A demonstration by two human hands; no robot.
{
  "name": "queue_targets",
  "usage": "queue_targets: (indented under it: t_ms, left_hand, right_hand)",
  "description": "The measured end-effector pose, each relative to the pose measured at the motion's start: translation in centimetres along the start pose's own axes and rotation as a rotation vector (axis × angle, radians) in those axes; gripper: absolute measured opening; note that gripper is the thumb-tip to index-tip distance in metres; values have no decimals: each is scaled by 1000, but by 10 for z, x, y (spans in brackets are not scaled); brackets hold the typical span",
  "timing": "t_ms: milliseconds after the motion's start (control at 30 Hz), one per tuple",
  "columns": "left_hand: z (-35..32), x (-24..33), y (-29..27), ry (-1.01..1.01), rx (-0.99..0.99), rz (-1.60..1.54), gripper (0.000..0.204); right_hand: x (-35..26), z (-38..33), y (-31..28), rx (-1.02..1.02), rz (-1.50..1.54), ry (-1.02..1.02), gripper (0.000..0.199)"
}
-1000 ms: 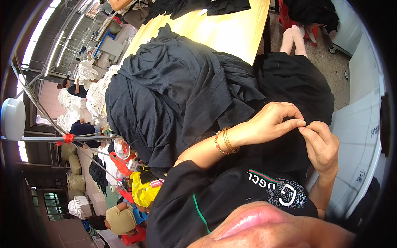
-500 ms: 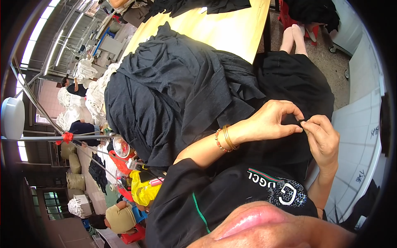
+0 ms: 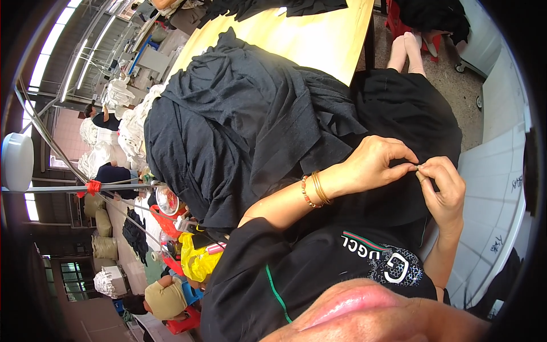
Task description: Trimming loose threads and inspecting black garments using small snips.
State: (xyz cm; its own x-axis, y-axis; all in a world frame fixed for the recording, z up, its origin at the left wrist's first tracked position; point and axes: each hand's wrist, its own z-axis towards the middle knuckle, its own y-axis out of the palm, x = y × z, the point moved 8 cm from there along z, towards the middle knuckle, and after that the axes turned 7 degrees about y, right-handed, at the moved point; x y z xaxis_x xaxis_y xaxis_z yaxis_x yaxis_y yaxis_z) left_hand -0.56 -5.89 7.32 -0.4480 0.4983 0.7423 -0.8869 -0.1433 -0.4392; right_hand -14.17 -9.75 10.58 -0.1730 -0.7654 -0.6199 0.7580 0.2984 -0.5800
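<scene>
Over my lap, my left hand [image 3: 377, 165] and my right hand [image 3: 445, 189] meet at the fingertips. Both are closed in a pinch, thumb against finger. Whatever lies between the fingertips is too small to make out against the black cloth behind. Bangles [image 3: 320, 188] and a beaded bracelet [image 3: 307, 191] circle my left wrist. To the left of my hands rises a large heap of black fabric [image 3: 233, 114], its folds reaching close to my left forearm. Black cloth [image 3: 404, 114] also covers my legs.
Beyond the heap stands a pale wooden table [image 3: 336, 40] with more black fabric [image 3: 273, 10] on its far side. A white tiled panel [image 3: 490, 176] closes off the right. At left are a metal bar [image 3: 114, 189], a yellow bag [image 3: 196, 259], white fabric piles [image 3: 134, 128] and a seated person [image 3: 165, 299].
The fingertips of both hands have drawn closer together, and the small dark bit seen between them earlier no longer shows. My left hand has shifted slightly; the fabric heap stays in place.
</scene>
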Motion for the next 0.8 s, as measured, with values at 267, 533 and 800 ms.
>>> queue_targets:
  t_ms: [267, 533, 800]
  left_hand:
    - [2, 3, -1, 137, 61, 126, 14]
    - [0, 5, 3, 196, 43, 168, 14]
    - [-3, -11, 9, -50, 1, -87, 12]
  right_hand:
    - [20, -1, 5, -15, 97, 216, 33]
    - [48, -12, 12, -111, 279, 410, 25]
    - [71, -25, 24, -153, 546, 616, 16]
